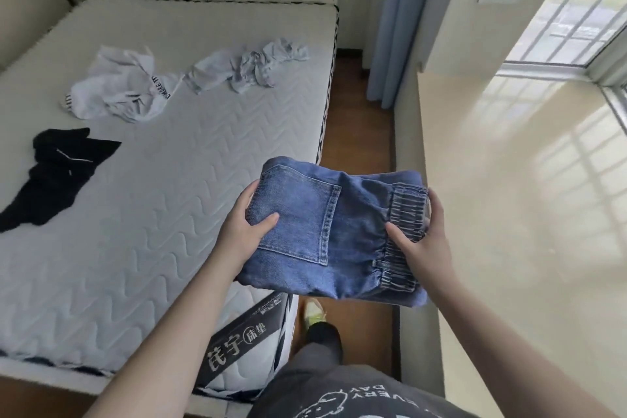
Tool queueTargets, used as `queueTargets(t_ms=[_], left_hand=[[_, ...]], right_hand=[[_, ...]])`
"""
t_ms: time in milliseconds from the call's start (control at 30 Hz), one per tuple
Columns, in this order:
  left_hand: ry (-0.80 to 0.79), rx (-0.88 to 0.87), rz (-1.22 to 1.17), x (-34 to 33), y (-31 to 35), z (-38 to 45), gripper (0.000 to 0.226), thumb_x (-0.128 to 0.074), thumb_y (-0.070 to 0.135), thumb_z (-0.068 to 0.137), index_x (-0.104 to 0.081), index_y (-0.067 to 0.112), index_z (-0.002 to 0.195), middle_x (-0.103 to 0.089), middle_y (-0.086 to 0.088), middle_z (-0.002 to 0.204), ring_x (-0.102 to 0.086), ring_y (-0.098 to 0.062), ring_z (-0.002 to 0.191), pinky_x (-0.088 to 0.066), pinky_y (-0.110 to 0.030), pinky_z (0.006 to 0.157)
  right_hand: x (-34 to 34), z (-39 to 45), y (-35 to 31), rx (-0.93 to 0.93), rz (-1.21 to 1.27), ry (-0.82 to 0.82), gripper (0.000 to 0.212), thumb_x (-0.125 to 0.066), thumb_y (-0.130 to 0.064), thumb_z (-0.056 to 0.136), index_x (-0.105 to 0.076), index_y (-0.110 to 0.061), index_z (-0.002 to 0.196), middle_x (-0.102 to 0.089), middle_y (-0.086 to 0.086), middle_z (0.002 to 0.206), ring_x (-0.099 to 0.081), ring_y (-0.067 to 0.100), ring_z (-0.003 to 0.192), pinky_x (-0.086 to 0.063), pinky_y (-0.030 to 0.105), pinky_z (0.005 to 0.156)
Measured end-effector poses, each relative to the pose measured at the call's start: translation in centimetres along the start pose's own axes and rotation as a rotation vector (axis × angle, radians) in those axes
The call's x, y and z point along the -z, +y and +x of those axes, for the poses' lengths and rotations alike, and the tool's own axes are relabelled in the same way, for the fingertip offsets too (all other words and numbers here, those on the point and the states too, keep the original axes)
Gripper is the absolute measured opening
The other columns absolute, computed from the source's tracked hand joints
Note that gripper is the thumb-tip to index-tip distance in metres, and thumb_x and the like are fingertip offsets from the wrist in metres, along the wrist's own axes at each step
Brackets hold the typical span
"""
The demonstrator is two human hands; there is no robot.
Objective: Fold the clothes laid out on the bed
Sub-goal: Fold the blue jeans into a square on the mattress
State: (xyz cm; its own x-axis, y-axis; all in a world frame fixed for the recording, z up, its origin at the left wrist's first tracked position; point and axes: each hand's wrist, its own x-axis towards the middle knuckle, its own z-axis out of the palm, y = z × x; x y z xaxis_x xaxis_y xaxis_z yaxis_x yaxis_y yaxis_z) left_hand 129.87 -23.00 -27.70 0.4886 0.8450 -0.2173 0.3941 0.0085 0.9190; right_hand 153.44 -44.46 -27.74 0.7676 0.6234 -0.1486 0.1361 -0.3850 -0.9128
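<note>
A folded pair of blue jeans (322, 231) is held in the air over the bed's right edge and the gap beside it. My left hand (242, 231) grips its left side, thumb on the back pocket. My right hand (420, 241) grips the elastic waistband on the right. On the white mattress (163, 214) lie three unfolded garments: a crumpled white one with black lettering (118, 92), a light grey one (247, 69) further back, and a black one (54, 176) at the left.
A glossy cream window ledge (509, 197) runs along the right, under a window (587, 7). Between bed and ledge is a narrow strip of wooden floor (356, 119), with my foot (314, 312) on it. A blue curtain (397, 24) hangs at the back.
</note>
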Motion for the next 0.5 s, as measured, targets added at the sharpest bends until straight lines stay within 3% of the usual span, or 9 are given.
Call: queueTargets(t_ms=[367,500], left_hand=[[0.058,0.044,-0.036,5.8,-0.7,11.9,0.071,-0.076,0.024,0.083,-0.042,0.053,0.137,-0.056,0.022,0.133,-0.057,-0.005,0.120,-0.043,-0.040,0.109],[0.081,0.034,-0.028,7.0,-0.3,14.7,0.070,-0.075,0.018,0.085,-0.042,0.046,0.140,-0.055,0.024,0.131,-0.055,-0.001,0.121,-0.040,-0.032,0.109]], right_hand=[[-8.5,11.1,-5.1,0.014,-0.056,-0.078,0.094,-0.078,-0.040,0.079,-0.014,-0.050,0.146,-0.065,-0.012,0.120,-0.065,0.005,0.101,-0.049,0.032,0.092],[-10.7,14.1,-6.3,0.008,-0.069,-0.111,0.095,-0.077,-0.042,0.079,-0.010,-0.050,0.146,-0.063,-0.011,0.126,-0.064,0.008,0.105,-0.049,0.036,0.095]])
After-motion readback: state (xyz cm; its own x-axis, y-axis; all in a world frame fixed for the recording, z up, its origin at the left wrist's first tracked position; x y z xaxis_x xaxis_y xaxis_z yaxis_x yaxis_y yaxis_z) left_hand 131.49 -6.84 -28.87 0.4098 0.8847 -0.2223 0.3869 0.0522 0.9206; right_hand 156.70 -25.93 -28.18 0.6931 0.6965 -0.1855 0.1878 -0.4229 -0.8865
